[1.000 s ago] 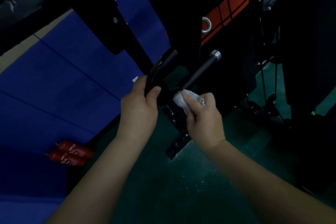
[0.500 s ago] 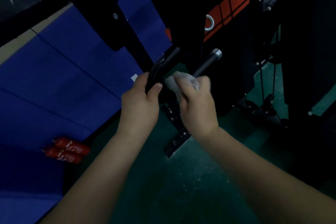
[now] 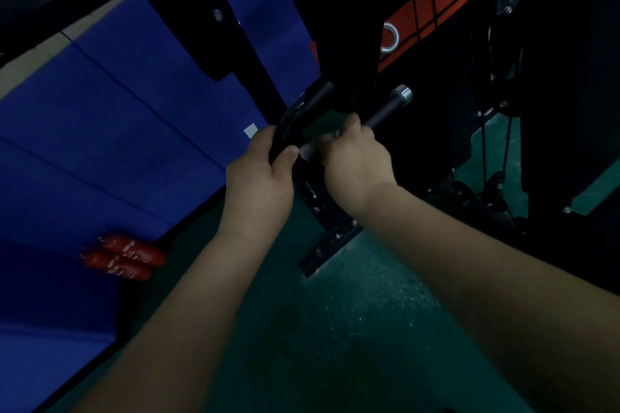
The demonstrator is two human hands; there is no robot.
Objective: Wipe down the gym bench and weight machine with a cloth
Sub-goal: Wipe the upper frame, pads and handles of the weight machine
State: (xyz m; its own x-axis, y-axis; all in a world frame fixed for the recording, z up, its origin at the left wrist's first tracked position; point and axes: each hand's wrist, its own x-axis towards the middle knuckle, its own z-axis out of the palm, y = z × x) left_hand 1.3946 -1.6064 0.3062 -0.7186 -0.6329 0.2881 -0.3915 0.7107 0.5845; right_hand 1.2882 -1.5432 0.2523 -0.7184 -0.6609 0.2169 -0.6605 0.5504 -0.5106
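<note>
green floor (image 3: 335, 329), blue mats (image 3: 117, 144), red canisters (image 3: 124, 256) beside machine base plate (image 3: 330, 240)

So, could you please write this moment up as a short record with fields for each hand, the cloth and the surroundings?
left hand: left hand grips a black handle of the weight machine
right hand: right hand wraps the cloth round the black bar with the silver end cap
cloth: white cloth, mostly hidden under the fingers, only a small edge shows
floor: green floor under the arms, blue mats to the left
other: two red cylinders lying on the floor by the mats
</note>
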